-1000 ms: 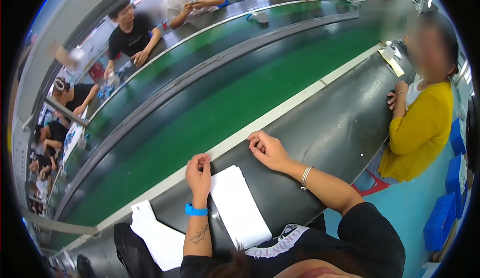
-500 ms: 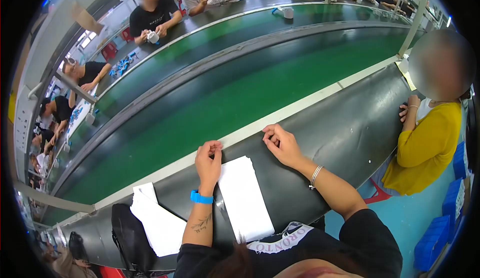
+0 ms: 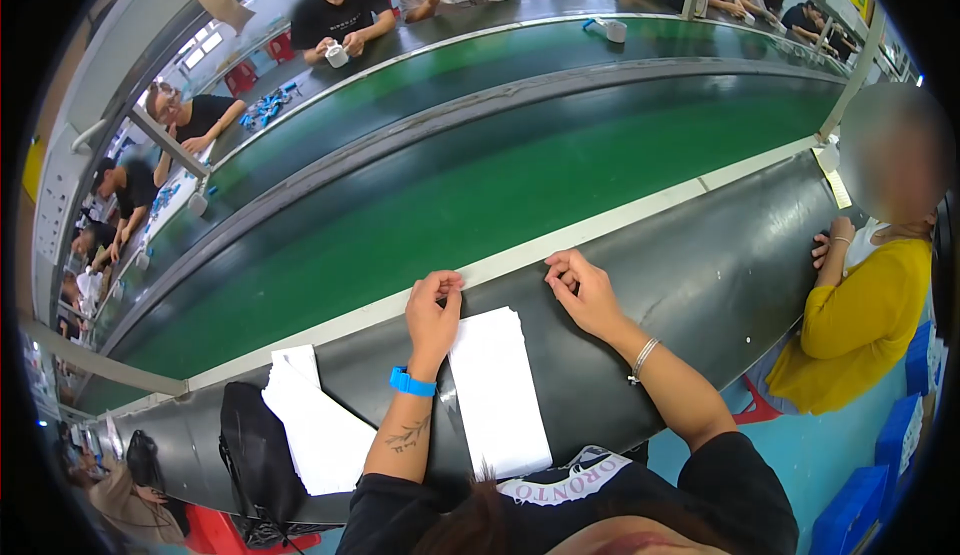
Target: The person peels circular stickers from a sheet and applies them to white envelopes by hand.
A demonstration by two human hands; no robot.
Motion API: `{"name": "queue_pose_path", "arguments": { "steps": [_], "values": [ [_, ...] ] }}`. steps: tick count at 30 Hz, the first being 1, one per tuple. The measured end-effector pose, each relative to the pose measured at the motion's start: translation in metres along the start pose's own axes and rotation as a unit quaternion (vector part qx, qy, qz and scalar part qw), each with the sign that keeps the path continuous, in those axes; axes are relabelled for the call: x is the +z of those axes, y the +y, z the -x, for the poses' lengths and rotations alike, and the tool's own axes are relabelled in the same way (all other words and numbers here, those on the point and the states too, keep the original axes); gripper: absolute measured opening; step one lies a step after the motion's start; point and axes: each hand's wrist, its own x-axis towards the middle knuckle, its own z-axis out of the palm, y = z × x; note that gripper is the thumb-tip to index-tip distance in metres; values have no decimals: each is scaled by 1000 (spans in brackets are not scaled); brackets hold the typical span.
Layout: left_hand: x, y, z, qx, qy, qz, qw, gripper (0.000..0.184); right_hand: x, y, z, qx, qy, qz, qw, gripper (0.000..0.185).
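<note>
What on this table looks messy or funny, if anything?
The white papers by the black bag look askew: they poke out at different angles, while the paper stack by the left hand lies neater. A tiny white bit also sits alone on the table. Nothing looks spilled.

Paper sheets point(image 3: 500, 395) lie on the worktop point(image 3: 700, 285) — loose papers point(image 3: 315, 445) to their left, bag point(image 3: 255, 440) farther left; conveyor belt point(image 3: 450, 185) beyond the worktop — bins point(image 3: 850, 515) at far right.
</note>
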Motion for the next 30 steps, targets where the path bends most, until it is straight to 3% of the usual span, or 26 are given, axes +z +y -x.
{"name": "queue_pose_path", "arguments": {
  "steps": [30],
  "values": [
    [1,-1,1,2,4,1,1000,12,1,3,-1,-26,-9,20,999,19]
  ]
}}
